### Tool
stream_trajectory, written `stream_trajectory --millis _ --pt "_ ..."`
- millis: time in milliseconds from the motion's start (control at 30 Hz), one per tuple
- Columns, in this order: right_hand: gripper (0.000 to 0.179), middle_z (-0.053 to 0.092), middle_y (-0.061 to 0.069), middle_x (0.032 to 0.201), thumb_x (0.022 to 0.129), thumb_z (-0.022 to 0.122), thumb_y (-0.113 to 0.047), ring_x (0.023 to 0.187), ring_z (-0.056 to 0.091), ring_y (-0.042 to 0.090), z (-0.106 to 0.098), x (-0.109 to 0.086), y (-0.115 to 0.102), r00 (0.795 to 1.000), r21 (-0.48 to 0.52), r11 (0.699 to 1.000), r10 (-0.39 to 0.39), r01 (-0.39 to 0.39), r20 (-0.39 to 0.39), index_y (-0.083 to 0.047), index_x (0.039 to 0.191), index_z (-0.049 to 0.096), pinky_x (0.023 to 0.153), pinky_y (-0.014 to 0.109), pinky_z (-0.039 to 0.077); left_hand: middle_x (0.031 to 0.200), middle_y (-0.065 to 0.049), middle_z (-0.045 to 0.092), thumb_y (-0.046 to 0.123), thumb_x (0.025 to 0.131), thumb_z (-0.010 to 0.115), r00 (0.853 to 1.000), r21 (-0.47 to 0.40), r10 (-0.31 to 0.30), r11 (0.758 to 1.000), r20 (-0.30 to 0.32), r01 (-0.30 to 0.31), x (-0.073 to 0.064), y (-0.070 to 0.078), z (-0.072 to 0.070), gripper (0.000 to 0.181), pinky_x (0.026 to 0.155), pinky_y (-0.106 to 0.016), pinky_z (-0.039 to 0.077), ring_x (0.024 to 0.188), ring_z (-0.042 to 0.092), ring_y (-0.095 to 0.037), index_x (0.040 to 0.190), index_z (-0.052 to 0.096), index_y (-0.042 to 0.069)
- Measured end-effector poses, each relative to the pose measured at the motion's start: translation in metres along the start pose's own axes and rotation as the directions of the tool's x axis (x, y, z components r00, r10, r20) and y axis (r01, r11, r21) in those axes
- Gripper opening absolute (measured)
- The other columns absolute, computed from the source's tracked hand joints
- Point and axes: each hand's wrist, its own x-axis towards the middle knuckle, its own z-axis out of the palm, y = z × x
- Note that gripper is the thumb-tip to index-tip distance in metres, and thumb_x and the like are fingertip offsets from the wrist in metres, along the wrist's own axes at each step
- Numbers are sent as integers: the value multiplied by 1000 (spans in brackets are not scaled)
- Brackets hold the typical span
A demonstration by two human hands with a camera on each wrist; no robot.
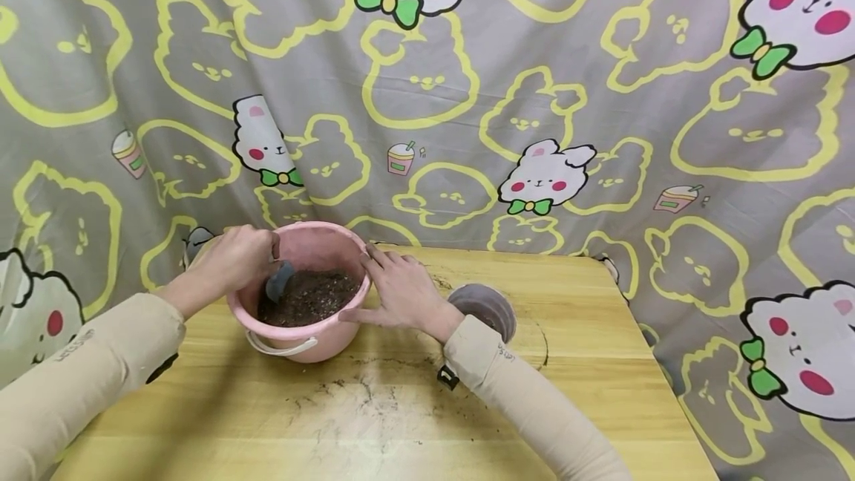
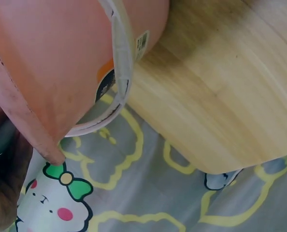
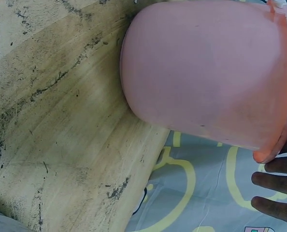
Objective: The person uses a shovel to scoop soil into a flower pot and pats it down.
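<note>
A pink bucket (image 1: pixel 337 340) with dark soil (image 1: pixel 314 299) in it stands on the wooden table, its white handle hanging at the front. My left hand (image 1: pixel 243 254) is over the bucket's left rim and grips a small blue-grey trowel (image 1: pixel 279 282), whose blade touches the soil. Most of the trowel's handle is hidden by the hand. On the other side, my right hand (image 1: pixel 401 288) rests against the right rim with its fingers extended. In the right wrist view, those fingers (image 3: pixel 274 181) reach past the bucket's rim (image 3: pixel 266 155).
A grey plant pot (image 1: pixel 490 303) with dark soil inside stands right of the bucket, behind the right wrist. Soil crumbs (image 1: pixel 381 384) are scattered over the wooden table (image 1: pixel 588 407). A patterned curtain (image 1: pixel 441 147) hangs along the table's back and sides.
</note>
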Motion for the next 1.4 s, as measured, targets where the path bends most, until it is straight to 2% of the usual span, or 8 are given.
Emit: stream_trajectory --millis 233,367,500,633,867,1100,1267,1400 --pt "107 58 6 156 80 58 -92 127 68 26 1 0 1 1000 13 1000 -2 3 -13 -15 154 53 91 41 61 62 -2 62 17 82 82 1000 -25 -3 1000 -24 3 -8 -3 0 26 52 -43 50 57 59 -22 65 64 11" --pt "107 58 7 156 80 58 -91 126 68 27 1 0 2 1000 19 1000 -6 7 -12 -15 154 52 91 42 61 61 -1 62 19 78 86 1000 -96 -4 995 12 5 -14 -2 2 28 52 -36 47 57 56 -17 62 64 12" --pt "107 57 7 157 80 58 -91 128 67 28 0 0 1 1000 26 1000 -6 6 -8 -14 155 51 93 43 61 59 1 61 23 79 88 999 -184 -16 983 44 24 -17 -1 6 31 53 -30 43 56 53 -12 60 65 13" --pt "106 56 7 158 80 59 -90 132 66 28 0 1 1 1000 30 1000 -1 1 3 -15 155 51 95 45 60 61 2 62 26 81 88 998 -206 -27 978 48 37 -19 -4 5 29 55 -29 43 58 54 -11 62 69 14" --pt "106 57 7 157 80 59 -90 130 66 27 -1 0 0 1000 30 1000 -3 2 9 -15 155 51 94 44 61 59 1 59 29 79 88 999 -179 -27 983 36 33 -22 -2 6 34 55 -30 43 57 53 -13 58 67 14" --pt "109 54 9 160 81 56 -91 131 66 28 0 1 1 1000 9 1000 -3 2 10 -14 156 49 93 43 60 57 8 64 25 83 87 998 -202 12 979 55 -1 -17 9 13 23 56 -31 47 53 55 -7 68 73 14" --pt "109 53 9 161 81 54 -93 131 65 27 1 1 1 1000 3 1000 -5 5 14 -14 157 49 94 41 59 49 12 61 30 89 83 995 -215 -1 976 100 23 -18 4 14 28 64 -36 54 48 58 -3 64 75 18" --pt "111 52 9 163 81 55 -93 134 64 27 1 0 1 1000 12 1000 0 0 22 -14 158 48 97 42 58 46 12 62 33 91 81 989 -289 -38 954 146 79 -21 1 10 29 69 -37 57 48 63 -4 65 78 19"
